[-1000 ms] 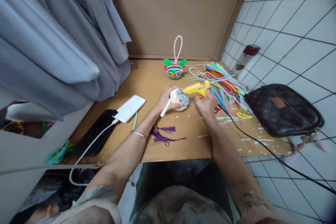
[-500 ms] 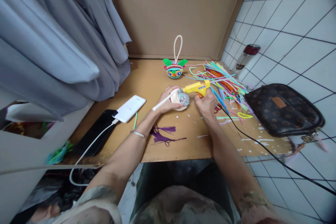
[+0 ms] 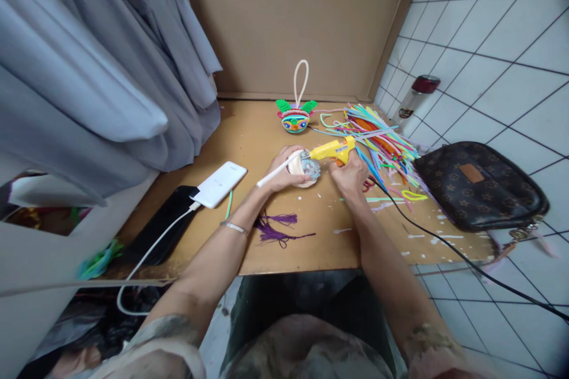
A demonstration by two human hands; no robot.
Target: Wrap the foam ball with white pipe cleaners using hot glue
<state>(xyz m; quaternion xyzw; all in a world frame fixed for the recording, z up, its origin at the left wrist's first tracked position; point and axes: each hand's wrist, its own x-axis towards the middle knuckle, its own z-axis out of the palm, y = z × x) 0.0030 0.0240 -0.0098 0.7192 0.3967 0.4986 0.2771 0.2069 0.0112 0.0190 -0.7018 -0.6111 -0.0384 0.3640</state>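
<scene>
My left hand (image 3: pixel 284 167) is closed around a small round craft piece (image 3: pixel 311 169), pale cream at the rim with a bluish, fuzzy-looking middle. A white stick-like strip (image 3: pixel 276 170) slants across the fingers to the piece. In my right hand (image 3: pixel 349 176) is a yellow glue gun (image 3: pixel 331 149), its nozzle at the upper edge of the piece; whether it touches I cannot tell. A black cord (image 3: pixel 413 224) runs from it to the right. Behind stands a colourful lion-head ornament (image 3: pixel 296 119) with green ears and a white loop. Purple tassels (image 3: pixel 280 230) lie nearer me.
A heap of coloured pipe cleaners (image 3: pixel 377 139) lies at the back right, beside a brown patterned bag (image 3: pixel 482 186) and a bottle (image 3: pixel 418 98). At left are a white power bank (image 3: pixel 221 184), a black phone-like slab (image 3: pixel 162 225) and a grey curtain (image 3: pixel 111 59).
The glue gun's nozzle has shifted very slightly at the top of the round piece. Everything else looks the same.
</scene>
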